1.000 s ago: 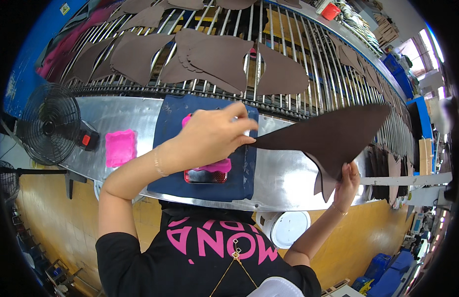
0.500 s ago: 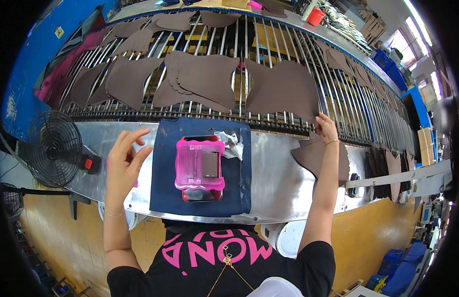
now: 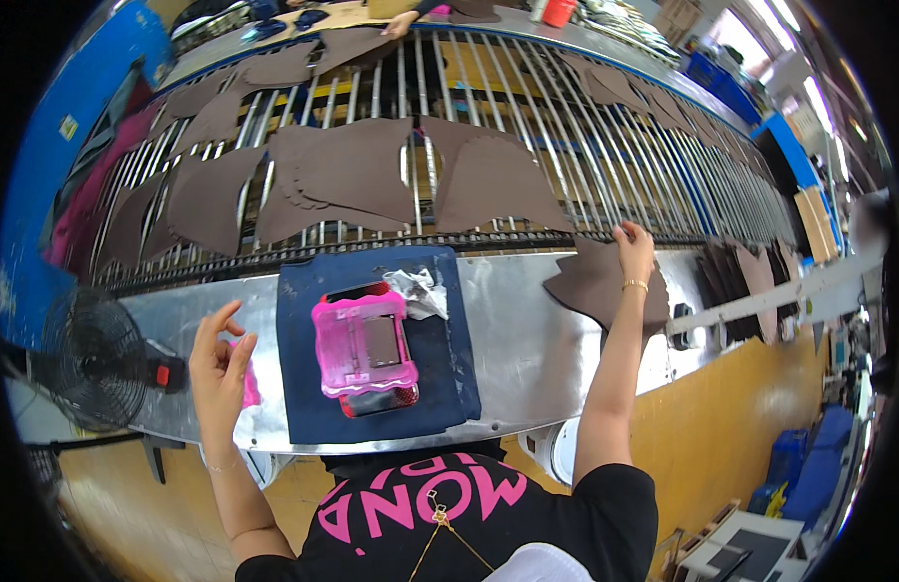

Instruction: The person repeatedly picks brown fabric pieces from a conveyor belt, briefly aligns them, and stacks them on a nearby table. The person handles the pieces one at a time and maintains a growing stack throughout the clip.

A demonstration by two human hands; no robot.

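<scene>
While right hand (image 3: 632,244) fingers hold one brown cut piece (image 3: 593,284), left hand (image 3: 217,354) fingers wide.

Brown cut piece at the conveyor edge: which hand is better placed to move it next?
Right. The right hand already rests on the brown cut piece by the roller conveyor. The left hand is open, far across the blue mat.

Brown leather pieces (image 3: 488,179) lie on silver rollers (image 3: 605,145). A pink jig (image 3: 364,346) sits on a navy mat (image 3: 449,359). Surface (image 3: 517,339) silver, fan (image 3: 91,359) black.
</scene>
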